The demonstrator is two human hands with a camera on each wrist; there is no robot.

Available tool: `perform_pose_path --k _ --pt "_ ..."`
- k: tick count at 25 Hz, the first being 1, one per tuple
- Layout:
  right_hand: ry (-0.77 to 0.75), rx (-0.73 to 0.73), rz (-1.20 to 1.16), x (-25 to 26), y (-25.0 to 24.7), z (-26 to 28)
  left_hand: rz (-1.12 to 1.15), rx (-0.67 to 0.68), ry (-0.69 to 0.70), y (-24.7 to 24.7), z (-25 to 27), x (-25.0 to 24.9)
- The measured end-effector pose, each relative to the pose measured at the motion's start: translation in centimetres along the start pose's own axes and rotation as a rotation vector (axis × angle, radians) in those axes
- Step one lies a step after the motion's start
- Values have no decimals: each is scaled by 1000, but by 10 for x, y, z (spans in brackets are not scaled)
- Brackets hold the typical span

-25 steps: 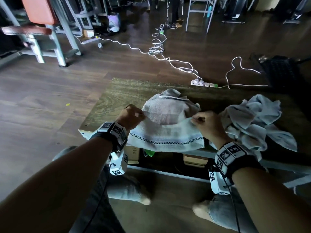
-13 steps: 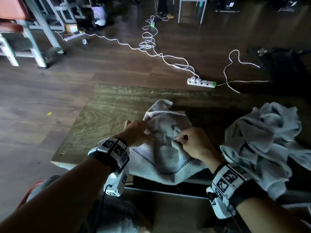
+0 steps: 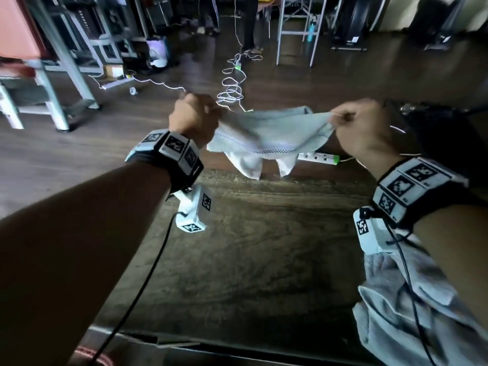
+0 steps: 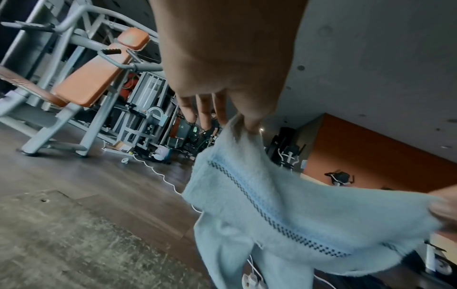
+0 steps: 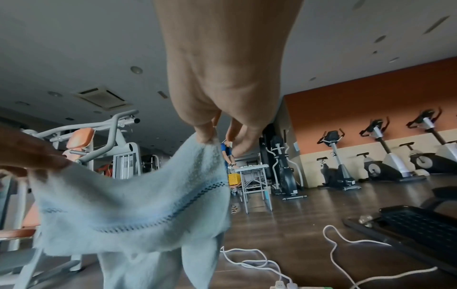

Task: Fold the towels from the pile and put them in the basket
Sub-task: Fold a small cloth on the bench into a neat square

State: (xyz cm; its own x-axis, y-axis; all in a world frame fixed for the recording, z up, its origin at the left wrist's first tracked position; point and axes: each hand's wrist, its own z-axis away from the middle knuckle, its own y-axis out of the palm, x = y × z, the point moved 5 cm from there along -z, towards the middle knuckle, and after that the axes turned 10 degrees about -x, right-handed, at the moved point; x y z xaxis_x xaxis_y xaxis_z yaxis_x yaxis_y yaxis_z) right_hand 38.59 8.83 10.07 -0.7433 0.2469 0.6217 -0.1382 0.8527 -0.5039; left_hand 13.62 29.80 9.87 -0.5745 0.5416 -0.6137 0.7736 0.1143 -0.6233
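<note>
A pale towel with a dark checked stripe hangs in the air above the far edge of the wooden table. My left hand pinches its left corner and my right hand pinches its right corner, so it sags between them. In the left wrist view the towel hangs from my left hand. The right wrist view has the towel held by my right hand. The pile of towels lies at the table's near right, under my right forearm. A black basket stands on the floor to the right.
A white power strip and loose white cables lie on the wooden floor beyond the table. Gym machines stand at the far left, a metal stool frame farther back. Exercise bikes line the orange wall.
Both hands lifted the towel off the table and drew apart, stretching it in the air. The head view tilted up, so the pile now sits at the lower right.
</note>
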Motion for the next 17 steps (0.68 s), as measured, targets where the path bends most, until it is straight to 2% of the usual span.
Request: perform_pose_path --k 3,6,9,13,17 --pt "85 -79 -22 -14 -10 -4 71 -143 -81 -25 -7 12" --pt "191 -101 -141 -13 -13 -2 261 -112 -121 -35 -1 5" --pt "211 -112 -171 -4 -18 0 449 -54 -202 -39 3 5" --pt "135 -107 -100 5 -38 14 324 -38 -108 -59 17 15" --pt "43 -33 -77 17 -59 66 217 10 8 -77 71 29"
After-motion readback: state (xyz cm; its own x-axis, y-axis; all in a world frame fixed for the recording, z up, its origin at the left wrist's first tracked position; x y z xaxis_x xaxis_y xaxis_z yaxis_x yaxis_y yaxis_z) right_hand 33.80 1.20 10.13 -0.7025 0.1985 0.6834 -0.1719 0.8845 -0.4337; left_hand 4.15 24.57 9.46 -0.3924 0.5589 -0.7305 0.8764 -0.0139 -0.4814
